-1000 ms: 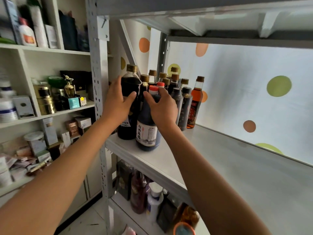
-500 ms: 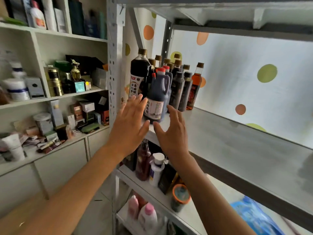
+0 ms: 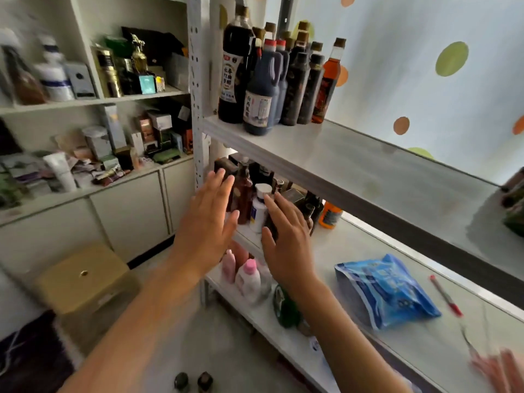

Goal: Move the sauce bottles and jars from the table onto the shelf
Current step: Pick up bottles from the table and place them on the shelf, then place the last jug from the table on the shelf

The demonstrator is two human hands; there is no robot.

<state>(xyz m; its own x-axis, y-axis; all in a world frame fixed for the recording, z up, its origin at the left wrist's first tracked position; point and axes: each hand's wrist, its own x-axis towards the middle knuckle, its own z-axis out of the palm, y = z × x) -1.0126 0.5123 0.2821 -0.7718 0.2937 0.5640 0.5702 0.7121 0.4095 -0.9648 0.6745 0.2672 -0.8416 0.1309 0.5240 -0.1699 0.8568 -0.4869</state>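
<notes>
Both hands empty. Left hand and right hand hang in front of the lower shelf level, fingers spread, grip fully slack, nothing held.

Upper grey metal shelf board: cluster of dark glass sauce bottles at its left end, upright, packed touching. Front row: tall dark bottle with white label and squat navy jug with red cap; amber bottle at the right edge of the cluster.

Desk not in view, so remaining bottles and jars cannot be counted. Judgement: part of the batch is shelved; much of the board is bare, so room remains.
</notes>
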